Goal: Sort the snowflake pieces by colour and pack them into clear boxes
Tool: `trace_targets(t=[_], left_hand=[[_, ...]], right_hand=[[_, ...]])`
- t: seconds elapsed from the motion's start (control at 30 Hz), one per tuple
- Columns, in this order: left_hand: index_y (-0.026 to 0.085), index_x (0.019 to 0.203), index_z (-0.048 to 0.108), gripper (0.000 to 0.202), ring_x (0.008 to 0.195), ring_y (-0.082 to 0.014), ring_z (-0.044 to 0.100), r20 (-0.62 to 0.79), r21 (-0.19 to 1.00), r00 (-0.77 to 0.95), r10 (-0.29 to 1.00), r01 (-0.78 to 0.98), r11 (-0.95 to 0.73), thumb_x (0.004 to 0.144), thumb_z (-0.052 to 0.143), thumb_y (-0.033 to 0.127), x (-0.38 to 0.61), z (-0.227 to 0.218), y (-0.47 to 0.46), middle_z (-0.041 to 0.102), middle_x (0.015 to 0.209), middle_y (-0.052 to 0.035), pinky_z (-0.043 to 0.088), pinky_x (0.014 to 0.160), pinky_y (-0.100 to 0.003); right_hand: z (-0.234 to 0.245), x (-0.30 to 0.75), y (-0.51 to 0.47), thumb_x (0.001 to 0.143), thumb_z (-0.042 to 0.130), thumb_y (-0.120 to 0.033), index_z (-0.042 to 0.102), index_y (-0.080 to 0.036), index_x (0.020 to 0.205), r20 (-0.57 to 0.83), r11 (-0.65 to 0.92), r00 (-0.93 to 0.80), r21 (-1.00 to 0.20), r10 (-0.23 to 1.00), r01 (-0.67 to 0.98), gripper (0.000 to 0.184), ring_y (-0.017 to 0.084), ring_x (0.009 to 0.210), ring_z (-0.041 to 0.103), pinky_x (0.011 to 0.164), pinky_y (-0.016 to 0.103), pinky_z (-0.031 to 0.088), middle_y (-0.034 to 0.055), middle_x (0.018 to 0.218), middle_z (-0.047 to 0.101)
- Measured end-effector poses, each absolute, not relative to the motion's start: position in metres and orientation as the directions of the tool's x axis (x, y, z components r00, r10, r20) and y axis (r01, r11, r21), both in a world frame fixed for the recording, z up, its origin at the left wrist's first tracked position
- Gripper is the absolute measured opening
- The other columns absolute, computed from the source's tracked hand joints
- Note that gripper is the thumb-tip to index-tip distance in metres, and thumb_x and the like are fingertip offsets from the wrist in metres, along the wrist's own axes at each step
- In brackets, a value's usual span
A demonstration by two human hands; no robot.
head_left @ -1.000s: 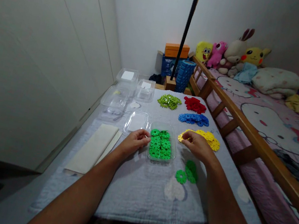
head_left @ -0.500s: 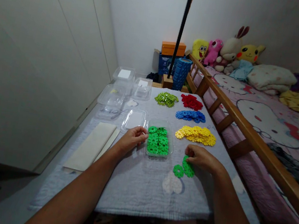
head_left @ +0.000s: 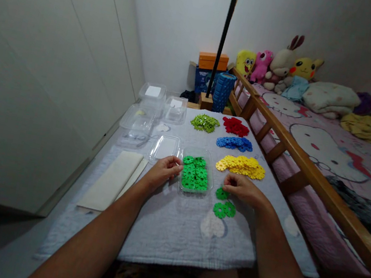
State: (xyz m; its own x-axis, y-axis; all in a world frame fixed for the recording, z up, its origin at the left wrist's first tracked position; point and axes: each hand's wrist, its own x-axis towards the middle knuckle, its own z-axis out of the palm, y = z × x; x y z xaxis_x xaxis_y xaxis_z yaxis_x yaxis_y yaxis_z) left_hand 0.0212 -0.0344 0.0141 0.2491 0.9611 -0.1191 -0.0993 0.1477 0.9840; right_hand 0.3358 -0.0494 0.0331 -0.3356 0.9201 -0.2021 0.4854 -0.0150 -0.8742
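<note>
A clear plastic container on the cloth-covered table holds several dark green flower-shaped discs. My left hand rests curled against the container's left side, holding it. My right hand is just right of the container, its fingers pinched on a dark green disc. A few more dark green discs lie loose on the cloth in front of that hand. Behind it sit a yellow pile, a blue pile, a red pile and a light green pile.
A clear lid lies left of the container, with several clear boxes behind it and folded white paper at the left. A wooden bed rail runs along the right. A black pole stands at the far end.
My right hand moved from the yellow pile down to the loose green discs, then lifted one toward the container. My left hand stayed on the container.
</note>
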Motion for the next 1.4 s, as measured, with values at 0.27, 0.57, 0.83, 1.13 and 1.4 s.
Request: trace_targets(t=[0.27,0.57,0.83,1.13,1.4], left_hand=[[0.018,0.086,0.062,0.035,0.055,-0.008,0.048,-0.12,0.983,0.238,0.964,-0.107,0.149,0.067,0.08,0.041,0.022,0.014,-0.035,0.054,0.064,0.0039,0.034,0.051,-0.02],[0.018,0.087,0.062,0.033,0.055,-0.008,0.048,-0.126,0.983,0.251,0.96,-0.102,0.155,0.069,0.079,0.039,0.022,0.017,-0.036,0.054,0.064,0.0037,0.036,0.052,-0.021],[0.019,0.089,0.062,0.036,0.053,-0.0071,0.045,-0.152,0.974,0.243,0.958,-0.129,0.187,0.068,0.08,0.041,0.023,0.012,-0.035,0.052,0.063,0.005,0.032,0.05,-0.02],[0.017,0.089,0.061,0.037,0.054,-0.0073,0.045,-0.127,0.977,0.252,0.959,-0.138,0.166,0.068,0.08,0.04,0.022,0.012,-0.034,0.053,0.063,0.0051,0.032,0.052,-0.021],[0.017,0.088,0.061,0.035,0.055,-0.0079,0.047,-0.117,0.983,0.257,0.959,-0.109,0.149,0.069,0.08,0.04,0.022,0.013,-0.034,0.054,0.064,0.0045,0.034,0.053,-0.021]], right_hand=[[0.031,0.335,-0.051,0.072,0.071,-0.04,0.059,-0.019,0.074,-0.186,-0.088,-0.232,-0.922,0.955,0.378,0.025,0.011,0.059,0.043,0.054,0.025,0.032,-0.0027,0.067,0.054],[0.041,0.328,-0.045,0.075,0.068,-0.043,0.062,-0.02,0.073,0.055,0.071,-0.049,-0.889,0.997,0.452,0.024,0.017,0.07,0.055,0.065,0.031,0.043,0.0019,0.073,0.061],[0.067,0.287,-0.037,0.079,0.064,-0.041,0.062,-0.021,0.079,0.22,0.205,-0.024,-0.858,0.975,0.47,0.02,0.017,0.069,0.056,0.066,0.03,0.043,0.0006,0.072,0.062],[0.068,0.231,-0.028,0.081,0.057,-0.022,0.059,-0.022,0.077,0.221,0.301,-0.205,-0.734,0.954,0.608,0.005,0.015,0.069,0.056,0.068,0.028,0.04,-0.001,0.073,0.062],[0.062,0.282,-0.029,0.081,0.058,-0.029,0.062,-0.021,0.082,0.172,0.198,-0.106,-0.723,0.979,0.662,0.01,0.015,0.068,0.054,0.065,0.028,0.04,0.0001,0.075,0.062]])
